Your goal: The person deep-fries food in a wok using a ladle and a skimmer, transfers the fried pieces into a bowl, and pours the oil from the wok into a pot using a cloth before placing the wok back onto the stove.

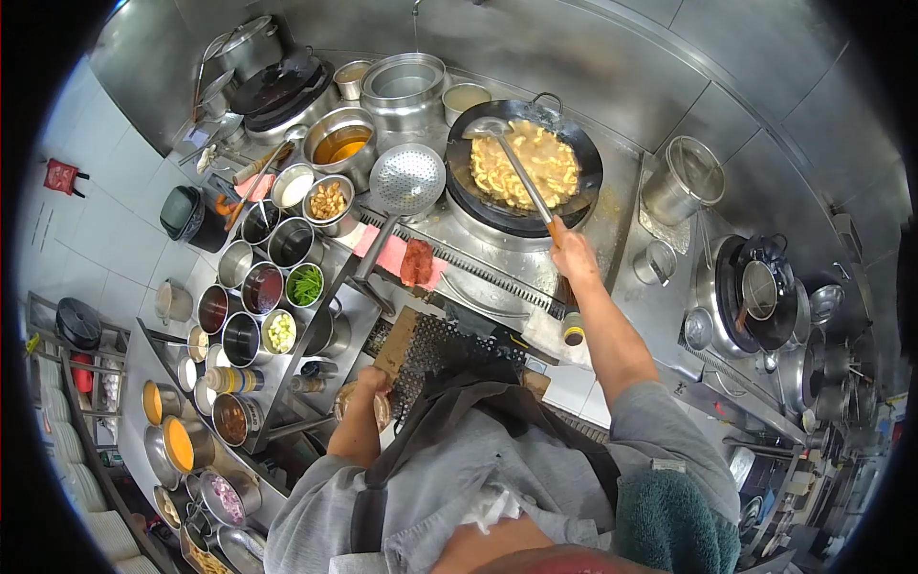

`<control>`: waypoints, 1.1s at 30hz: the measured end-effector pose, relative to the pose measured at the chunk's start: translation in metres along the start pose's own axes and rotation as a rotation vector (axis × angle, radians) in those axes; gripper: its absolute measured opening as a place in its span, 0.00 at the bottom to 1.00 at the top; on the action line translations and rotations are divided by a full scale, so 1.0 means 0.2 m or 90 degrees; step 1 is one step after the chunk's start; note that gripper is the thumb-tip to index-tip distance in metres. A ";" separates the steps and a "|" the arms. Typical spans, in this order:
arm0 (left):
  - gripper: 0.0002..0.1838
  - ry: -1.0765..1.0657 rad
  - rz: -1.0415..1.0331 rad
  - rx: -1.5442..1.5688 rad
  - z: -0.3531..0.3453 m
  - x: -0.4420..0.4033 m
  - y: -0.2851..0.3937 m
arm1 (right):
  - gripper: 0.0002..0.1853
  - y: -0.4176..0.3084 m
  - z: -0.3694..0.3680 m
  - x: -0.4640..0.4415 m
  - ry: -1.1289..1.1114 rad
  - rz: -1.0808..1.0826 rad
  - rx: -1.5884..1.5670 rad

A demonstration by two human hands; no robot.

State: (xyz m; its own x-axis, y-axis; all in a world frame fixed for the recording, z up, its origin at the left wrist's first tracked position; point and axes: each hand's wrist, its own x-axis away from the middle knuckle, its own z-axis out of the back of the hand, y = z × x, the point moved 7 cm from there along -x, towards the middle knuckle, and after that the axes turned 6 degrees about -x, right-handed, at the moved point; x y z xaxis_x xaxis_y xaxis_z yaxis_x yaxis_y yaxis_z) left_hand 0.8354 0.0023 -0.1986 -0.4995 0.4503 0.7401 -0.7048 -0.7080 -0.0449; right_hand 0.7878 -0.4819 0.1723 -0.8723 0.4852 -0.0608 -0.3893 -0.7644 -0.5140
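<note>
My right hand (572,256) is wrapped round the wooden end of a long metal wok ladle (524,177). The ladle's head rests at the left inner side of a black wok (461,170), beside a pale yellow, chunky, saucy food (526,163). My left hand (373,381) hangs low in front of my body with its fingers curled. Close to it are a brown board-like strip (395,344) and a round, light brown object partly behind the hand; what the fingers hold is unclear.
A perforated strainer (408,179) lies left of the wok, its handle over the stove edge. Nearby stand a pot of amber liquid (341,145) and several metal tubs, including one of chopped greens (305,285). Another wok (770,320) sits at right.
</note>
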 end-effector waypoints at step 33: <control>0.12 0.018 0.081 0.458 -0.09 0.24 -0.01 | 0.31 0.33 0.02 0.68 0.027 -0.254 -0.238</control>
State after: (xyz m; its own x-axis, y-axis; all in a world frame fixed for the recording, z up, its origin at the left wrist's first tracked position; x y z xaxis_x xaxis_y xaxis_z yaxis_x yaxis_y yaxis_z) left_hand 0.8040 0.0348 -0.1752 -0.5755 0.3475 0.7403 -0.1403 -0.9338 0.3293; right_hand 0.6423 -0.4687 0.1329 -0.6633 0.7287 0.1705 -0.5487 -0.3185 -0.7730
